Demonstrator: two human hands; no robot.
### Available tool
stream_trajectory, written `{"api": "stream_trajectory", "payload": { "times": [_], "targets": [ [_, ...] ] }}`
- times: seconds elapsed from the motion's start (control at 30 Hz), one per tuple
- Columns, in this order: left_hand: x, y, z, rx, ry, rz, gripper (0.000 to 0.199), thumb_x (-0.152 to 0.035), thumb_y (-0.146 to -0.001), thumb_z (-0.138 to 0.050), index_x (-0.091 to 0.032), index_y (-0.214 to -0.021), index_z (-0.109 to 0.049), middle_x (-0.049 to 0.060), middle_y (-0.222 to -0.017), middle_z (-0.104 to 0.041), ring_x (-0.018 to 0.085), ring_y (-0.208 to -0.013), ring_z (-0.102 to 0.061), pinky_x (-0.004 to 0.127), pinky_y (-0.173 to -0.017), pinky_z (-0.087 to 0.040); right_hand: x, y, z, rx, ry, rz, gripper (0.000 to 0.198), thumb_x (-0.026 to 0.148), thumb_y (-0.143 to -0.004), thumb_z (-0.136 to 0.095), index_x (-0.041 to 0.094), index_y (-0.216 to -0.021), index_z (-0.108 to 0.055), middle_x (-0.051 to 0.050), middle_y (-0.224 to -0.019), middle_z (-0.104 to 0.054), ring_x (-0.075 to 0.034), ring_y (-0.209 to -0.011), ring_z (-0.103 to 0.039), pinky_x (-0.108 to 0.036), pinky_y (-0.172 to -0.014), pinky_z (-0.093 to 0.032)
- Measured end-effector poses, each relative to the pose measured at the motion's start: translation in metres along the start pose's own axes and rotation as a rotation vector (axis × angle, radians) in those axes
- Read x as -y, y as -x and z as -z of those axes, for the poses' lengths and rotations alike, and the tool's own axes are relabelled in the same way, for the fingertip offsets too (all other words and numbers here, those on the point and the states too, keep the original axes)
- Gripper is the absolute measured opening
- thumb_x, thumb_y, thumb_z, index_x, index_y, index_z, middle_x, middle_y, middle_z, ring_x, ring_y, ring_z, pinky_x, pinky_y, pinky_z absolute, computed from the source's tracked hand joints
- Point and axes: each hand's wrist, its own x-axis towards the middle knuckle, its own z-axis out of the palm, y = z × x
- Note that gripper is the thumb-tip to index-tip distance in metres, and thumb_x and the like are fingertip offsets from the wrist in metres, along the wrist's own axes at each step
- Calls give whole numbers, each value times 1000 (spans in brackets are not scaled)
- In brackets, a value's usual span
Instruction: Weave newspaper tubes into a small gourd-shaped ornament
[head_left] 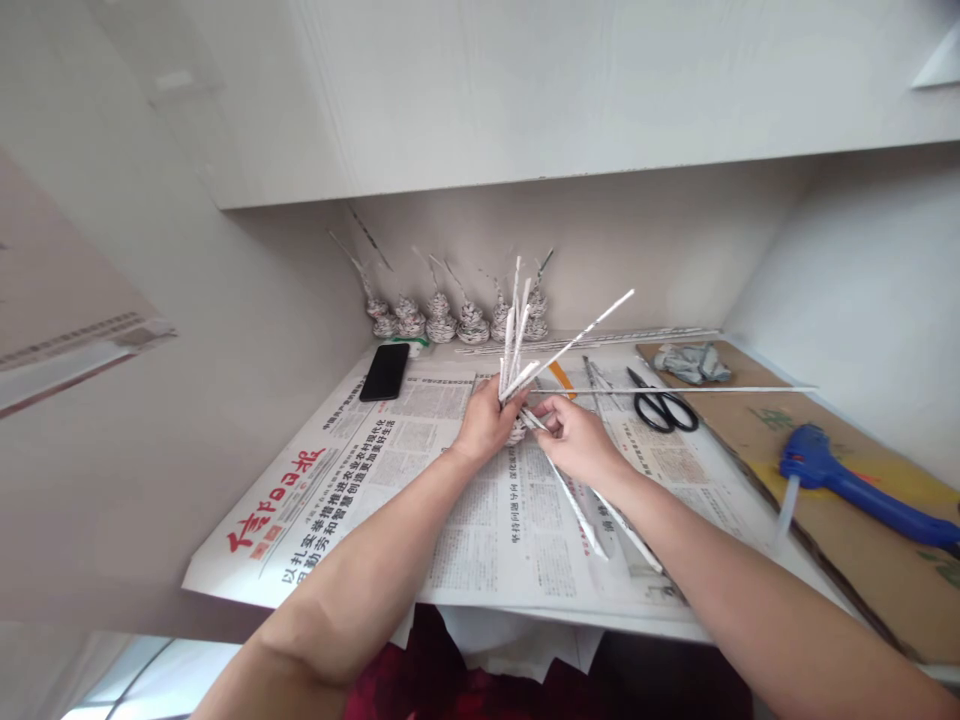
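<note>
Over the middle of the newspaper, my left hand [481, 418] is closed around a small woven paper piece [516, 432], mostly hidden by my fingers. Several rolled paper sticks [585, 334] fan upward and to the right from it, while others slant down toward the near table edge. Close beside it, my right hand [576, 436] pinches one of the paper sticks near the woven part. Its thumb and index finger are pressed together, almost touching the left fingers.
Several woven paper gourds [441, 318] line the back wall. A black phone [385, 372] lies left on the newspaper [405, 440]. Rightward are black scissors [660, 408], an orange cutter [561, 380], crumpled cloth or paper [691, 363] and a blue glue gun [847, 480] on cardboard [750, 430]. A shelf [525, 100] overhangs.
</note>
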Motion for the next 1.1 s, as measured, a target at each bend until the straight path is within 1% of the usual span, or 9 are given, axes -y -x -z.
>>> {"api": "stream_trajectory", "payload": {
  "times": [0.13, 0.27, 0.4, 0.53, 0.63, 0.77, 0.9, 1.0, 1.1],
  "targets": [
    [2, 1, -2, 8, 11, -9, 24, -37, -88, -53, -18, -98, -64, 5, -85, -67, 18, -78, -59, 29, -77, -45, 4, 3, 4, -45, 178, 70, 18, 18, -75, -57, 23, -92, -60, 2, -72, -66, -13, -59, -56, -25, -59, -39],
    [4, 1, -3, 13, 23, 4, 25, -38, -88, -52, -18, -97, -63, 5, -82, -67, 17, -77, -59, 28, -76, -45, 3, 4, 5, -56, 231, 96, 15, 17, -75, -57, 24, -89, -58, 2, -75, -68, -14, -63, -59, -25, -61, -39],
    [4, 1, -4, 10, 62, 25, 26, -40, -88, -51, -18, -93, -62, 4, -80, -66, 16, -75, -59, 27, -74, -45, 2, 4, 4, -84, 298, 157, 14, 15, -76, -56, 24, -87, -57, 1, -78, -68, -17, -72, -63, -26, -66, -40],
    [3, 1, -6, 3, 92, 28, 26, -40, -88, -51, -17, -94, -62, 5, -84, -66, 17, -79, -59, 28, -76, -46, 4, 6, 6, -114, 388, 226, 19, 11, -76, -52, 24, -89, -56, -3, -89, -67, -19, -79, -62, -28, -68, -39],
    [2, 2, -7, 11, 122, 24, 24, -38, -88, -52, -17, -95, -62, 5, -88, -67, 17, -83, -59, 29, -79, -46, 5, 8, 7, -127, 415, 246, 23, 8, -75, -50, 23, -91, -56, -5, -97, -65, -20, -79, -61, -28, -67, -39],
    [4, 1, -7, 12, 131, 27, 23, -38, -89, -51, -17, -90, -61, 4, -82, -65, 17, -80, -59, 27, -76, -46, 6, 8, 5, -105, 324, 262, 20, 9, -75, -51, 22, -89, -57, -4, -91, -65, -19, -79, -61, -28, -69, -41],
    [8, -2, -5, -28, 96, 37, 21, -38, -88, -52, -18, -89, -59, 3, -80, -63, 16, -79, -57, 27, -75, -44, 7, 9, 0, -92, 170, 229, 12, 24, -80, -58, 22, -92, -60, -2, -83, -68, -17, -71, -62, -27, -68, -44],
    [8, -3, -3, -50, 61, 48, 20, -37, -88, -52, -18, -90, -58, 3, -81, -62, 17, -79, -56, 27, -75, -43, 11, 11, -3, -89, 100, 192, 19, 35, -83, -59, 23, -96, -63, -2, -83, -70, -17, -69, -63, -28, -68, -46],
    [6, -4, -1, -64, 70, 69, 20, -36, -87, -53, -17, -90, -59, 4, -83, -64, 17, -82, -58, 27, -77, -44, 15, 15, -3, -60, 29, 172, 24, 42, -87, -55, 23, -99, -65, -3, -82, -71, -18, -71, -65, -30, -70, -49]
  ]
}}
